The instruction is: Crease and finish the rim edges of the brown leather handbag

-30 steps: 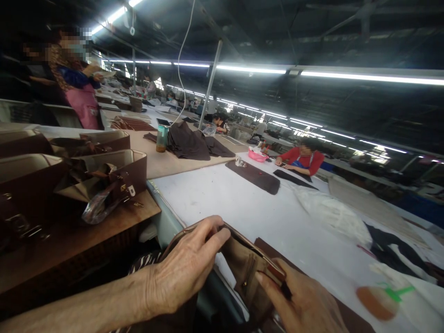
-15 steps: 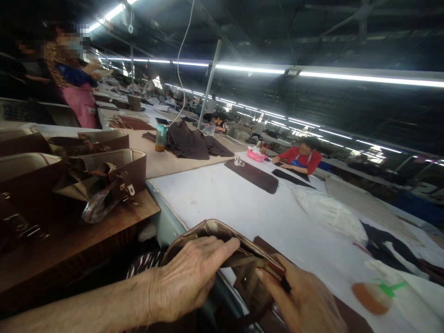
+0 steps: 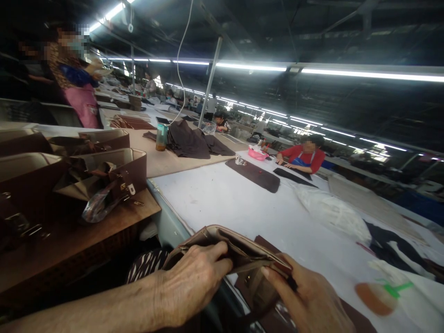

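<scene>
A brown bag (image 3: 243,243) with a beige lining lies at the near table edge, its mouth open upward. My left hand (image 3: 197,280) bends its fingers over the near side of the opening and grips the lining edge. At the bag's right corner, my right hand (image 3: 305,291) pinches the rim, thumb on the near side and fingers behind it. A small metal stud (image 3: 247,279) shows on the near panel between my hands. The lower part of the bag is dark and partly hidden by my hands.
Several brown bags (image 3: 130,164) stand on a wooden surface (image 3: 138,208) at left. On the white table (image 3: 204,194) lie a dark panel (image 3: 255,175), a pink basket (image 3: 257,152) and a white plastic bag (image 3: 333,215). A person in red (image 3: 317,159) leans over the far side.
My left hand has moved slightly left and down, its fingers now more curled into the opening. The bag's rim sits a little lower, and my right hand has shifted slightly right.
</scene>
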`<state>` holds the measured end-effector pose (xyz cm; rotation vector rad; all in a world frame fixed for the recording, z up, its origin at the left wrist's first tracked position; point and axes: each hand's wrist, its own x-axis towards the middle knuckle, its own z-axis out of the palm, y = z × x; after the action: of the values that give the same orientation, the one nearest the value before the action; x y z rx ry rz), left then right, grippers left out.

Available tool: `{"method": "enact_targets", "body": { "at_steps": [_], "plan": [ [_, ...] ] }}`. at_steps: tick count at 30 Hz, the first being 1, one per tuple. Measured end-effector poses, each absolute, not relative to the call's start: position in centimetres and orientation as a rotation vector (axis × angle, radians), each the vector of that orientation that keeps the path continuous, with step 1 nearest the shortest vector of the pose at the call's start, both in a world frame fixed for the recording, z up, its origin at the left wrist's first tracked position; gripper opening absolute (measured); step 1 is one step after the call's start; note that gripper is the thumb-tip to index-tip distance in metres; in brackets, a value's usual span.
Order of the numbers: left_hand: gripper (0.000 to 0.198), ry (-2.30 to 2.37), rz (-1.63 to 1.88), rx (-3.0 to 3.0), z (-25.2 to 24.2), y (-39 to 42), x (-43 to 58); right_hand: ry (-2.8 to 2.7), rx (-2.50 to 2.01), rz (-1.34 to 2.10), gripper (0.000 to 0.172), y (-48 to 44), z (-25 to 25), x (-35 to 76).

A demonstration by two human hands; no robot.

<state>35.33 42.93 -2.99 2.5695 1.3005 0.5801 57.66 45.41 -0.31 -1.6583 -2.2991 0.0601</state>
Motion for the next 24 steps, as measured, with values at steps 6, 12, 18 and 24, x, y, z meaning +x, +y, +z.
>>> {"method": "enact_targets", "body": {
  "at_steps": [6,12,18,24],
  "plan": [
    [0.036,1.264,0.827,2.722,-2.8,42.5,34.5,-2.262,-1.643,0.098,0.032,45.3,0.0,57.3],
    [0.066,1.116,0.894,2.715,-2.9,43.4,34.5,-2.258,-1.623,0.103,0.031,45.4,0.0,57.3],
    [0.049,1.159,0.767,2.583,-3.0,43.8,34.9,-2.246,-1.635,0.200,0.029,45.4,0.4,56.9],
    [0.023,1.176,0.678,2.521,-2.3,44.4,34.8,-2.222,-1.580,0.370,0.027,45.7,1.0,57.0]
  ]
}}
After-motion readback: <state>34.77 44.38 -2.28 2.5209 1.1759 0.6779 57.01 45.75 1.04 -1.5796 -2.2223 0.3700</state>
